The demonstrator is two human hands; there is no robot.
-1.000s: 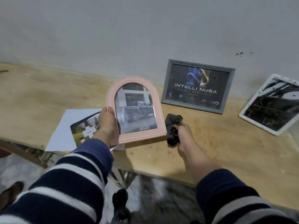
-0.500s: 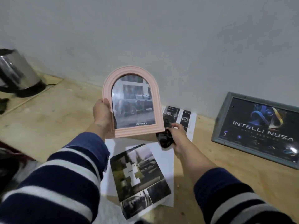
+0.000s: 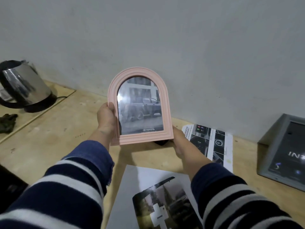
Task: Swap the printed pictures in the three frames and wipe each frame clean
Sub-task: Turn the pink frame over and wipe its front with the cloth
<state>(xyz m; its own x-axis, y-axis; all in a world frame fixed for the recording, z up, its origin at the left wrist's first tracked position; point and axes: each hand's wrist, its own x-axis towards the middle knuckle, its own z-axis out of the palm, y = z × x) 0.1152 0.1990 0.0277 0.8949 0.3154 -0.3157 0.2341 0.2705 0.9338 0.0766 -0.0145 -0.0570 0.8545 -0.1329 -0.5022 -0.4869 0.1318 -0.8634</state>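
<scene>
Pink arched frame [image 3: 140, 107], holding a printed picture of a parked car (TOYOTA along the bottom), is held upright above the pale wooden bench [image 3: 54, 129], before a grey wall. Left hand [image 3: 105, 119] grips its left side, thumb over the rim; right hand [image 3: 179, 142] curls under its lower right corner. Two loose prints [image 3: 209, 142] lie beneath; a grey frame [image 3: 280, 156] leans at the right edge, a kettle [image 3: 24, 86] far left.
</scene>
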